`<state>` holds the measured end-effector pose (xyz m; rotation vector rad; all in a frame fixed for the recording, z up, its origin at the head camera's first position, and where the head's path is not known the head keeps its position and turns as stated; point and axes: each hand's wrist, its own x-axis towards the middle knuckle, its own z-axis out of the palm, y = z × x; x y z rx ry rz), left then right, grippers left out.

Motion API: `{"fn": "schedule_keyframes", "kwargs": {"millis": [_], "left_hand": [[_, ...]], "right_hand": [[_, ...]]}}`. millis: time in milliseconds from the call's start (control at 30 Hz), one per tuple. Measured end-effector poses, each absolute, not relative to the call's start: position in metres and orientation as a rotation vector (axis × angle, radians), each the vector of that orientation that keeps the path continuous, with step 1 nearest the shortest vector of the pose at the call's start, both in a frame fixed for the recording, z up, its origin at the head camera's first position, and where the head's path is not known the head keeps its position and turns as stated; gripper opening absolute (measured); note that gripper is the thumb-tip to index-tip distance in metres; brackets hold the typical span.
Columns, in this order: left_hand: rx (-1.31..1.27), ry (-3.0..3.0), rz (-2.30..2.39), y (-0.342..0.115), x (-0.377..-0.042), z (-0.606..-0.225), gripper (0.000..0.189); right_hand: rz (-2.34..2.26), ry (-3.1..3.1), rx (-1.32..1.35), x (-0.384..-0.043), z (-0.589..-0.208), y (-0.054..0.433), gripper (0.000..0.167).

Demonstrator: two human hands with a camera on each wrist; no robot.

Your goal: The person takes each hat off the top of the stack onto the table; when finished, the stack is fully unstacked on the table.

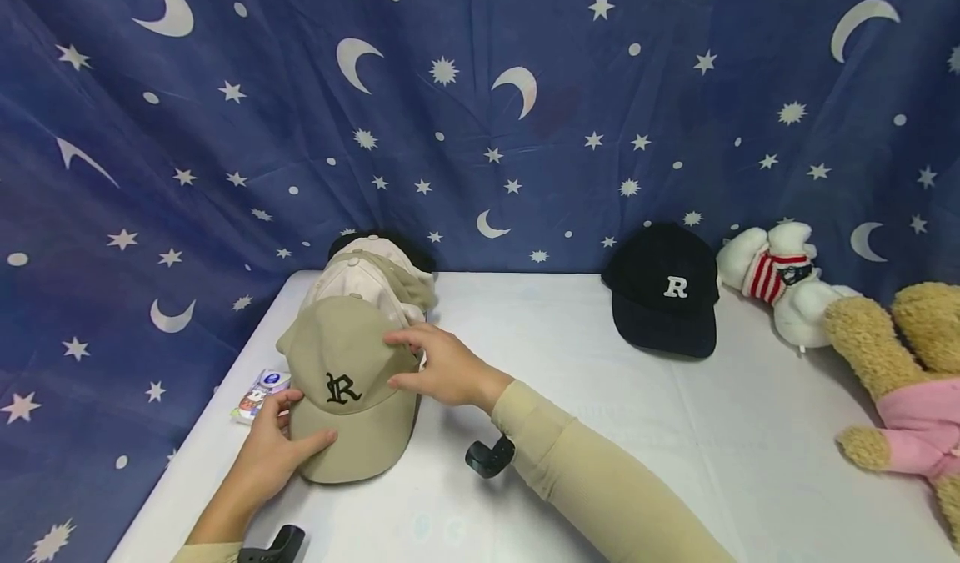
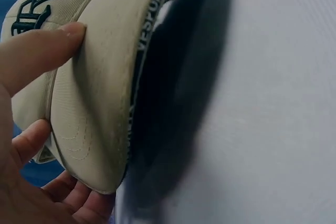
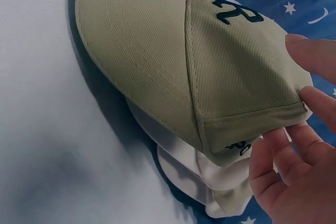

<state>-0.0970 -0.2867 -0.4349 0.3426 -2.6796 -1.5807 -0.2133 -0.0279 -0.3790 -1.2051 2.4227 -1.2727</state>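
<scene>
A khaki baseball cap (image 1: 330,342) with a dark embroidered letter lies at the front of a row of overlapping caps on the left of the table. My left hand (image 1: 264,454) pinches its brim at the side, thumb on top and fingers beneath, as the left wrist view shows on the brim (image 2: 100,93). At the other side of the crown, my right hand (image 1: 452,369) holds the cap with curled fingers and the thumb near the front panel (image 3: 241,61). Behind it are a cream cap (image 1: 360,278), another khaki cap and a black one, partly hidden.
A black cap (image 1: 663,292) with a white R sits at the back right. Beside it lie a white plush toy (image 1: 806,313) in a striped top and a tan teddy bear (image 1: 862,342) in pink. A small printed packet (image 1: 258,392) lies left of the caps. A starry blue curtain (image 1: 480,188) hangs behind.
</scene>
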Motion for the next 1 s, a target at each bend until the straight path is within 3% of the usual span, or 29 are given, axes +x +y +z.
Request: {"fn": "schedule_keyframes", "kwargs": {"millis": [533,1000], "left_hand": [[0.175,-2.697,-1.618,-0.264,-0.09,-0.399,0.082],[-0.028,-2.713,-1.766,-0.225,-0.104,-0.386,0.087]], "right_hand": [[-1.379,2.435,-1.272,-0.206,-0.358,0.019,0.056],[-1.469,2.539,-1.21,-0.213,-0.344,0.069,0.055]]}}
